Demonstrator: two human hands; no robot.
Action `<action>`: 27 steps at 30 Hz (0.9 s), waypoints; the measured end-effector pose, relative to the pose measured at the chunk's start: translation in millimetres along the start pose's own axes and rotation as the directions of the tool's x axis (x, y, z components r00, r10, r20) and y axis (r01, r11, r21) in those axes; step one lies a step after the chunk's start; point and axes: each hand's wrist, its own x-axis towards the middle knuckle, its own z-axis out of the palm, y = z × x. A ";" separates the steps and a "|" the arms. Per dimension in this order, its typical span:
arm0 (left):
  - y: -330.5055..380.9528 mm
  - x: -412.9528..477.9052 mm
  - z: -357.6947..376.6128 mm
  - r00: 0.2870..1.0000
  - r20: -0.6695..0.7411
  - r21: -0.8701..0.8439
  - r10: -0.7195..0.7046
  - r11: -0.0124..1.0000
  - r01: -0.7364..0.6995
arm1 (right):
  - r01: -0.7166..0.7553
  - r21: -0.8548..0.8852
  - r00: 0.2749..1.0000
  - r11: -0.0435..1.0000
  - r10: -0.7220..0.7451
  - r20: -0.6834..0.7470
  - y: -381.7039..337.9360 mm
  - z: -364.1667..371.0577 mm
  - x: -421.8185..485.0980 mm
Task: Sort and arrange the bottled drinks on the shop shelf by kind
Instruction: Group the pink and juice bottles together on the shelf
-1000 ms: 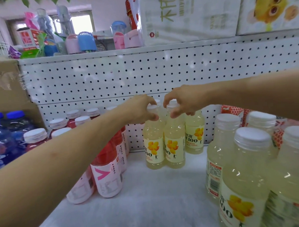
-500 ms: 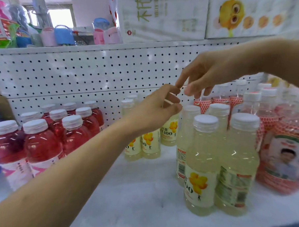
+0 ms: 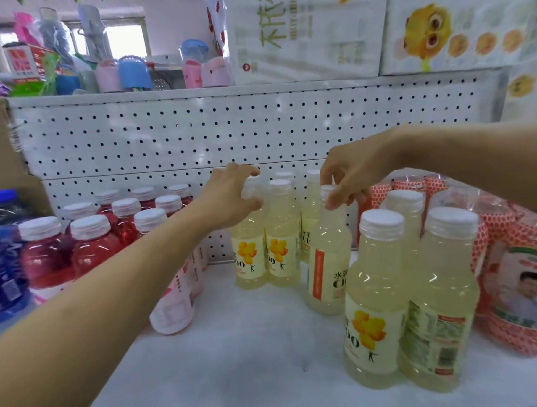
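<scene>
Pale yellow drink bottles with white caps and flower labels stand at the back of the white shelf (image 3: 237, 364). My left hand (image 3: 230, 195) reaches over the red drinks and curls its thumb and fingers round the cap of the leftmost back yellow bottle (image 3: 249, 250). My right hand (image 3: 358, 171) pinches the cap of another yellow bottle (image 3: 328, 262), which stands just in front and to the right of that back group. A second back bottle (image 3: 281, 242) is beside the left one. Two yellow bottles (image 3: 375, 291) stand close in front at the right.
Red drinks with white caps (image 3: 91, 251) fill the left side, with blue bottles (image 3: 2, 261) beyond them. Red-patterned wrapped jars (image 3: 526, 284) crowd the far right. A white pegboard (image 3: 166, 140) backs the shelf; cartons (image 3: 299, 32) and plastic goods sit on top.
Both hands had lifted off the back bottles and swung right. Now my right hand has taken a yellow bottle by its cap, and my left hand has gone back to the back row.
</scene>
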 end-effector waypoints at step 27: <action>-15.4 14.3 14.0 1.000 0.017 0.048 0.014 0.999 -0.015 | -0.193 -0.082 0.977 0.978 0.183 -0.109 2.2 4.7 47.3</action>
